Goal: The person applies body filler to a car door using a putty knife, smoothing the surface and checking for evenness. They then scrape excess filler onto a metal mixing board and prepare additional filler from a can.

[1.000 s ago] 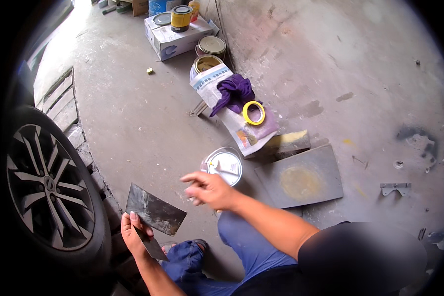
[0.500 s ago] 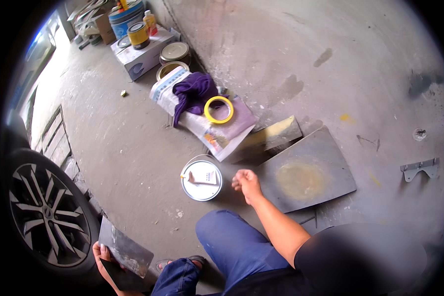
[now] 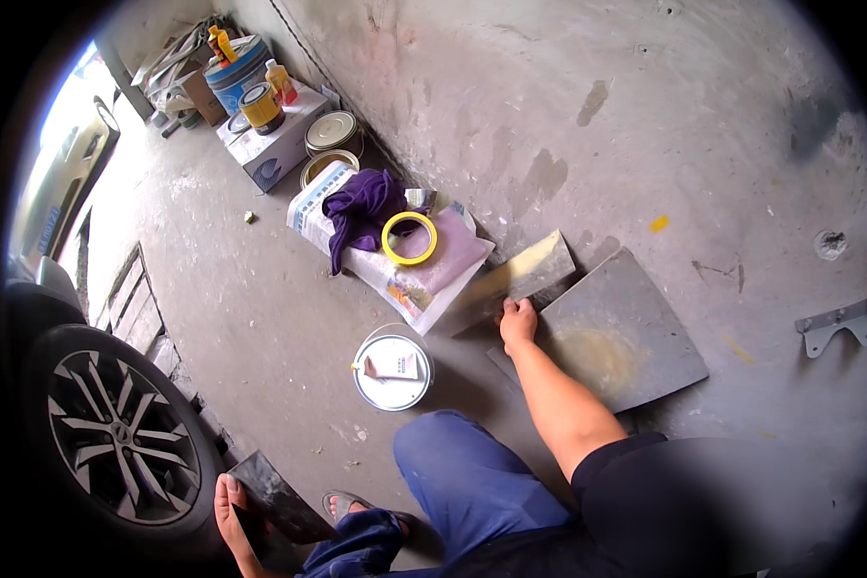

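In my left hand (image 3: 226, 501) is a dark, thin flat plate (image 3: 281, 496), held at its edge near the car wheel. A second black flat surface shows below it; I cannot tell whether it is a separate piece. My right hand (image 3: 517, 326) is closed at the lower edge of a thin grey board (image 3: 520, 270) smeared with pale yellow. Under my right forearm lies a larger grey panel (image 3: 636, 318) with a round yellowish-brown stain. Left of that hand stands a white lidded pail (image 3: 393, 393) with a wire handle, and a white tube (image 3: 395, 367) lies on its lid.
A filled bag (image 3: 390, 279) carries a purple cloth (image 3: 361, 212) and a yellow tape roll (image 3: 409, 238). Behind are cans (image 3: 332, 132), a box (image 3: 275, 144) and a blue bucket (image 3: 236, 82). A car wheel (image 3: 125, 429) stands at left, a metal bracket (image 3: 838, 326) at right.
My right hand has moved from beside the pail, up and to the right, onto the yellow-smeared board. The left hand's plate has tilted and shifted slightly right. The view has shifted a little.
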Demonstrator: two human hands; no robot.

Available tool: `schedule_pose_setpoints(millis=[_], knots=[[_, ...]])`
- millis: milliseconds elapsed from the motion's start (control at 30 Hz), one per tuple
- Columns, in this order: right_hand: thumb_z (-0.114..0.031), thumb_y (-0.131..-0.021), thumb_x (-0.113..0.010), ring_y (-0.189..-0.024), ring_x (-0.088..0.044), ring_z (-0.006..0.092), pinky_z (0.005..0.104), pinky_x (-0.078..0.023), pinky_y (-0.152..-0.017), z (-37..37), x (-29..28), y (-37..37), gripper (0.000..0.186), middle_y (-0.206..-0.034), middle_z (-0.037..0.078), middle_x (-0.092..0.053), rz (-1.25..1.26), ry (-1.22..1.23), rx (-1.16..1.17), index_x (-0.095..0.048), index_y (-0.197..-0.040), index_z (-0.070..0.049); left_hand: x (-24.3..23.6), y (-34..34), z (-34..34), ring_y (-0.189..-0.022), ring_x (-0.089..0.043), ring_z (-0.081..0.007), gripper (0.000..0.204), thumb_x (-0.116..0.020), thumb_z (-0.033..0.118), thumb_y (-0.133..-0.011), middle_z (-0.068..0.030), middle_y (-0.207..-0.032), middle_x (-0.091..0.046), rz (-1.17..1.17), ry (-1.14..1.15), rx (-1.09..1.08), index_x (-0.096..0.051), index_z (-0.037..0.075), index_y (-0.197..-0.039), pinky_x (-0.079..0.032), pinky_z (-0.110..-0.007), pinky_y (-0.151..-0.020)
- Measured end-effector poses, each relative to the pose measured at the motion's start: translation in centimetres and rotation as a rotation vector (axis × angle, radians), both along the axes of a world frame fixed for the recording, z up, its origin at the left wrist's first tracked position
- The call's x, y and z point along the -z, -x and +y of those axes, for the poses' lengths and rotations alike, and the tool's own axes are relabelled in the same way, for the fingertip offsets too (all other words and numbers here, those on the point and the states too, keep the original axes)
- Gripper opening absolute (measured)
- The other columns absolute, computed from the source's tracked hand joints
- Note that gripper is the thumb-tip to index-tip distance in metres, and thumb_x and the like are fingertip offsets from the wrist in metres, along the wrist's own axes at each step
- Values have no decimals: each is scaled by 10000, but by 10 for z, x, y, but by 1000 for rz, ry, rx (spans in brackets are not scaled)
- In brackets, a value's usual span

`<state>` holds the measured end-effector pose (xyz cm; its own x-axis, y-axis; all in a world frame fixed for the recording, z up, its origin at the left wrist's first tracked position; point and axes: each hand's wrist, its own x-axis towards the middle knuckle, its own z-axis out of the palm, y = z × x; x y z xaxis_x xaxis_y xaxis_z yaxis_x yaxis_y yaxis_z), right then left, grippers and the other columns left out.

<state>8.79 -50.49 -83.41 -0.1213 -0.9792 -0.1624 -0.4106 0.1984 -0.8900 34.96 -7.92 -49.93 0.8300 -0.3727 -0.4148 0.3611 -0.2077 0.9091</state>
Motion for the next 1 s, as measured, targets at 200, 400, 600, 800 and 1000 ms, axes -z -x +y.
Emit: schedule_pose_setpoints(millis=[200,400,600,800,1000], knots=[[-227,-937,-555,-675,-692,221,328,-532,-613,54,-117,16,291,-713,150,-659,175,384,-197,-519,-785,19,22,4,-19,-605,-317,3,249,-520,237,-974,102,-670,-382,-111,134,-9,-466,114,-765,-241,-181,-539],[-126,-930,-544,-737,-623,145,280,-537,-681,75,-261,27,145,-868,86,-624,-410,404,-222,-524,-921,17,16,18,-31,-501,-375,-21,216,-541,228,-955,72,-602,-414,16,192,2,-504,99,-786,-292,-182,-455],[-63,-892,-520,-787,-604,151,272,-522,-645,113,-322,-16,198,-967,106,-603,-580,445,-464,-499,-1067,26,18,45,-49,-414,-446,-66,195,-540,215,-945,-23,-628,-533,271,265,154,-549,69,-816,-375,-213,-385],[-51,-879,-550,-821,-603,137,274,-515,-688,169,-307,-77,190,-965,69,-625,-889,43,-665,-546,-1066,-15,17,73,-66,-449,-459,-75,219,-525,206,-947,-189,-1238,-563,498,517,167,-541,32,-815,-345,-196,-391],[-208,-980,-483,-806,-610,127,271,-496,-706,253,-294,-124,249,-949,77,-650,-1189,-644,-904,-628,-1017,-10,23,54,-57,-460,-469,-105,214,-554,287,-945,-27,-685,-565,342,652,-76,-567,76,-910,-359,-221,-391]])
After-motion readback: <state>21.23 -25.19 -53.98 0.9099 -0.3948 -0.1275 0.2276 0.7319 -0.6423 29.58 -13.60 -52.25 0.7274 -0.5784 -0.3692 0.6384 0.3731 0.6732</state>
